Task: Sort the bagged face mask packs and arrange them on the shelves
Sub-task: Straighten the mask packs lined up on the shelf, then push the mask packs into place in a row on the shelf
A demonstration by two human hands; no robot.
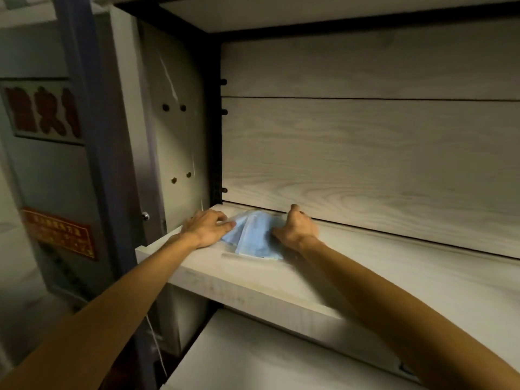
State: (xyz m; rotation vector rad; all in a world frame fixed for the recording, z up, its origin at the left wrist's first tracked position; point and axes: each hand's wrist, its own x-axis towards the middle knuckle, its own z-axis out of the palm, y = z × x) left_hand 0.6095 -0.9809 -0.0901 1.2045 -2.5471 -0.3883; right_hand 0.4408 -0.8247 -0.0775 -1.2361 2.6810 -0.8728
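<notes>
The blue mask packs (pixel 253 237) lie in a loose overlapping pile on the pale wood shelf (pixel 365 266), near its back left corner. The left hand (pixel 206 228) rests with spread fingers on the pile's left edge. The right hand (pixel 295 228), fingers curled, grips its right edge. The 2 hands are apart, packs between them.

Wall signs (pixel 45 112) blurred; no text legible.
</notes>
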